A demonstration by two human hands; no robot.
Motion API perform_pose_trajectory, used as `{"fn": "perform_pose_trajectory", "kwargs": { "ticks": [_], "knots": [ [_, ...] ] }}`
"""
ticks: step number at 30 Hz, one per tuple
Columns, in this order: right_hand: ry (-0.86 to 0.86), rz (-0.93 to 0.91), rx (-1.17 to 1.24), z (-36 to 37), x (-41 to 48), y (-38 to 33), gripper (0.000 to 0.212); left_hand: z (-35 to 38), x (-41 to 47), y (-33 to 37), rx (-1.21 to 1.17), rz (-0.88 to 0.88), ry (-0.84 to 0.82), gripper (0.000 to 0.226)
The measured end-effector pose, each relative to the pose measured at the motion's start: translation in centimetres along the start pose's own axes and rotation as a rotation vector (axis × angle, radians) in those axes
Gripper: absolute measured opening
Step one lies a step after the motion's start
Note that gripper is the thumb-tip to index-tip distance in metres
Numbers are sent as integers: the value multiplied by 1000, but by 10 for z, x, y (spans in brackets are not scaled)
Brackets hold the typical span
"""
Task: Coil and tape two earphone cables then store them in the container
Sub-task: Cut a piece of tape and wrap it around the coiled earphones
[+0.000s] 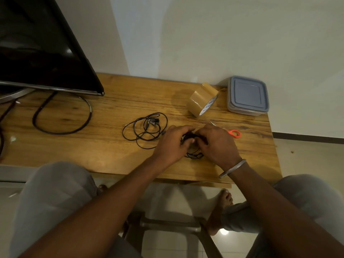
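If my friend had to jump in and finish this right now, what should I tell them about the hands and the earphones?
Left hand: fingers curled round the first earphone cable, partway through coiling it.
Right hand: pinches the same cable.
Second earphone cable: loose and uncoiled on the table, left of the hands.
Tape roll: on the table behind the hands.
Scissors: orange handle shows beside the right hand.
Container: far right corner, lid on.
Done: first coil begun; no tape shows on either cable.
Left: finish and tape this coil, coil and tape the second, open the container, store both.
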State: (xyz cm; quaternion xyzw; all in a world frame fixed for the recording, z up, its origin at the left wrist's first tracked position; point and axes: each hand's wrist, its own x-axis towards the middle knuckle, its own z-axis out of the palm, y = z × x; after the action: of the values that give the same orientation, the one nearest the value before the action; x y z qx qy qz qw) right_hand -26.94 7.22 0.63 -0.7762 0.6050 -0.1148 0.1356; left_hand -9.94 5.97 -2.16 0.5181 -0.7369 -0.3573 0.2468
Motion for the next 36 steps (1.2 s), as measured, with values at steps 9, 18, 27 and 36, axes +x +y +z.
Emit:
{"fn": "perform_pose_trajectory", "kwargs": {
  "ticks": [9,18,27,36],
  "knots": [
    [78,-14,107,-12,3,-6,15,-8,8,4,-440,-67,-57,26],
    [1,98,329,-12,6,0,6,-17,10,4,-594,-176,-141,19],
    [52,59,286,-16,4,-3,5,-31,10,14,-682,-432,-246,33],
    [-2,-13,314,-22,4,-4,9,-34,11,17,-654,-489,-249,25]
  ]
}}
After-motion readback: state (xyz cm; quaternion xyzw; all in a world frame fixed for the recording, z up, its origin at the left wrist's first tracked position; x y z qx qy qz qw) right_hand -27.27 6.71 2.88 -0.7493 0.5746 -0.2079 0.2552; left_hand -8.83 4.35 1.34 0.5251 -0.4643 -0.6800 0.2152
